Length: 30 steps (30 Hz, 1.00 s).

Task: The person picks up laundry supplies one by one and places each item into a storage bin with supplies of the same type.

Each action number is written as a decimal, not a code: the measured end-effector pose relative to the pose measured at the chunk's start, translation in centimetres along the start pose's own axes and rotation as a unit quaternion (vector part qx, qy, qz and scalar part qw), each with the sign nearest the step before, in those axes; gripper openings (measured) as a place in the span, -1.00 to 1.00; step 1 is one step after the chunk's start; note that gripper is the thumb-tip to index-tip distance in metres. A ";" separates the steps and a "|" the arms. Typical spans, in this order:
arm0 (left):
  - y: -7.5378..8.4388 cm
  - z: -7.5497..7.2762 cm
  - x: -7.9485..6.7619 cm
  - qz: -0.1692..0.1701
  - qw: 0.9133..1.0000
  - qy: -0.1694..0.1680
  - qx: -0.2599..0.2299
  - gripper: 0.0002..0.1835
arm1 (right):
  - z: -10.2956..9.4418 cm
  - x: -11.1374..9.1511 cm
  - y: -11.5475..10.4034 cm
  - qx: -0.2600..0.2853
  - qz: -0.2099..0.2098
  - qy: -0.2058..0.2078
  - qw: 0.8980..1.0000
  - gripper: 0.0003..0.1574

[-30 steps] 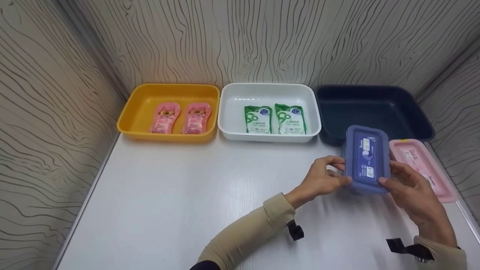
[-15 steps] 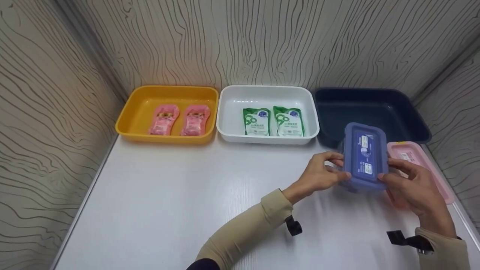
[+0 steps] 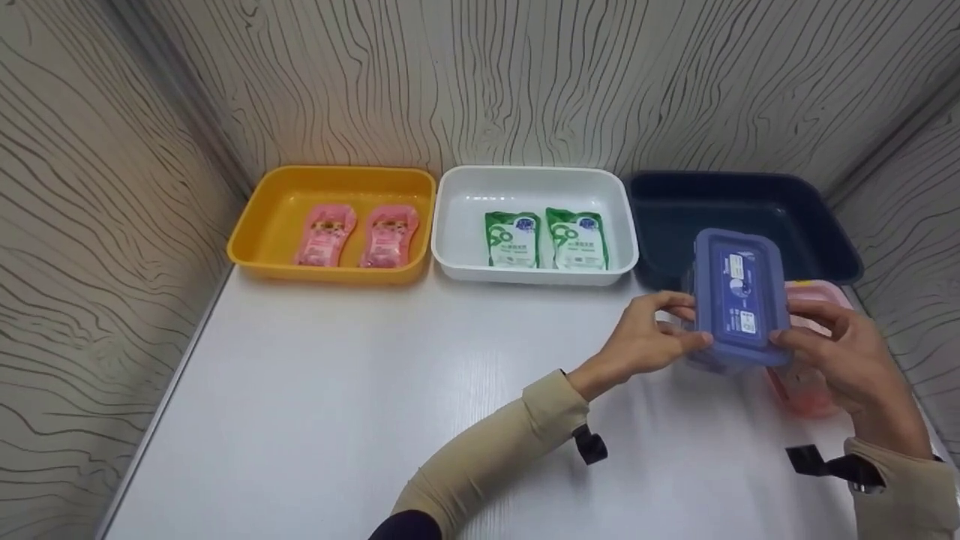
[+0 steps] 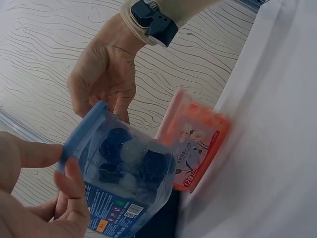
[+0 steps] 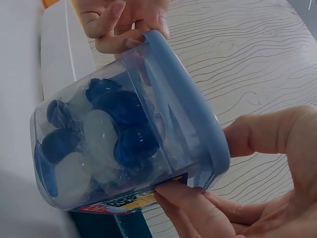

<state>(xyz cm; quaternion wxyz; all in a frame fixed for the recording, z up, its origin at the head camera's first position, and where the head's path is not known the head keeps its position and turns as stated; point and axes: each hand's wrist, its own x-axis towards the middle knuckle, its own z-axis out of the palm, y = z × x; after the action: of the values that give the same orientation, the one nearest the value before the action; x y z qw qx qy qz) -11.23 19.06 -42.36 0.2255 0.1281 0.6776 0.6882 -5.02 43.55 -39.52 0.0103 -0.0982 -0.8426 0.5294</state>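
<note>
Both hands hold a clear box of laundry pods (image 3: 739, 300) with a blue lid, raised off the table and tilted so the lid faces the head camera. My left hand (image 3: 649, 334) pinches its left rim, thumb on the lid's near corner. On the opposite side my right hand (image 3: 851, 356) grips the rim, with the thumb on the lid's near right corner. Blue and white pods (image 5: 99, 139) show through the clear wall in the right wrist view. Behind my right hand, a pink-lidded box (image 4: 193, 144) with a flowered label stands on the table, partly hidden.
Along the back wall stand three trays. The yellow tray (image 3: 255, 255) holds two pink pouches (image 3: 326, 236); the white tray (image 3: 457, 259) holds two green-and-white pouches (image 3: 577, 240). A dark blue tray (image 3: 750, 195) is at the right, its near edge overlapped by the held box.
The blue-lidded box has risen slightly toward the dark blue tray, with both hands moving along. My right hand now covers more of the pink-lidded box.
</note>
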 end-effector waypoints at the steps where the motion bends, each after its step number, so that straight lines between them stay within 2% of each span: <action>1: 0.1 0.0 0.1 0.002 1.000 0.000 -0.002 -0.51 | -0.1 0.1 0.0 0.012 -0.004 -0.003 1.000 -0.54; 6: 0.3 -0.2 0.5 0.012 1.000 -0.006 -0.011 -0.49 | -0.7 0.8 -0.2 0.018 -0.025 -0.012 0.999 -0.54; 10: 0.4 -0.3 1.0 0.020 1.000 -0.005 -0.013 -0.48 | -1.1 1.4 -0.4 -0.042 -0.017 -0.015 0.999 -0.59; 14: 0.8 -0.5 1.5 0.013 1.000 0.012 -0.002 -0.46 | -1.1 2.2 -1.1 -0.085 0.003 -0.022 0.996 -0.37; 17: 1.3 -0.5 1.8 0.004 0.999 0.032 0.000 -0.45 | -0.9 2.8 -1.8 -0.081 0.016 -0.026 0.996 -0.23; 22: 2.2 -0.5 2.4 0.001 0.999 0.046 0.004 -0.42 | -0.9 3.5 -2.6 -0.060 0.016 -0.028 0.998 -0.30; 26: 2.9 -0.5 2.9 0.001 0.999 0.046 0.011 -0.41 | -1.3 4.1 -3.0 -0.066 0.010 -0.023 0.998 -0.33; 30: 3.4 -0.2 3.6 0.002 0.999 0.047 0.009 -0.41 | -1.8 4.6 -3.3 -0.062 0.010 -0.019 0.998 -0.48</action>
<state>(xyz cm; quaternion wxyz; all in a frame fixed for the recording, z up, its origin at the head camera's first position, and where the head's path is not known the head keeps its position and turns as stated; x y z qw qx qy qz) -14.89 20.72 -39.48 0.1912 0.0989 0.6934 0.6877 -9.86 44.64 -36.20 -0.0171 -0.0965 -0.8728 0.4781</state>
